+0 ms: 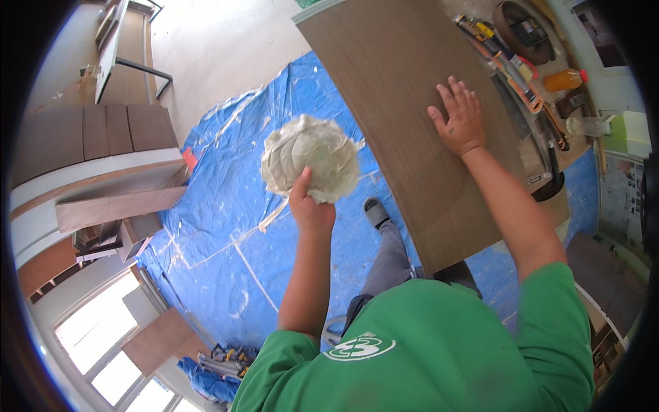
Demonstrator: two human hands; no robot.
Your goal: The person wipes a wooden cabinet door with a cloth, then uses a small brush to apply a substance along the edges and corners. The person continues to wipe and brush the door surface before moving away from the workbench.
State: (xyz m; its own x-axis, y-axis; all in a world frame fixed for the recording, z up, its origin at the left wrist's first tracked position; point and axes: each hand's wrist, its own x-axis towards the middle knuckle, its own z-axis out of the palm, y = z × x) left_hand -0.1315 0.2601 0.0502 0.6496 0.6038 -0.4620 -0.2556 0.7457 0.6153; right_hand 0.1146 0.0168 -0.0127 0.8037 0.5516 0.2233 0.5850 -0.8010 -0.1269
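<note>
My left hand (314, 207) grips a round, cream-coloured wad of crumpled cloth (311, 151), with the thumb on top of it. The wad is held up over the blue sheet, left of a long brown wood-grain panel (395, 103) and apart from it. My right hand (458, 118) lies on the panel's face with its fingers spread, near the right edge. How the fingers of my left hand sit under the wad is hidden.
Right of the panel lie several hand tools (511, 69), a coiled dark belt (525, 31) and an orange bottle (564, 80). A creased blue plastic sheet (226, 206) covers the floor. Brown cabinet fronts (86, 134) stand at the left. A leaning board (163, 341) is at the lower left.
</note>
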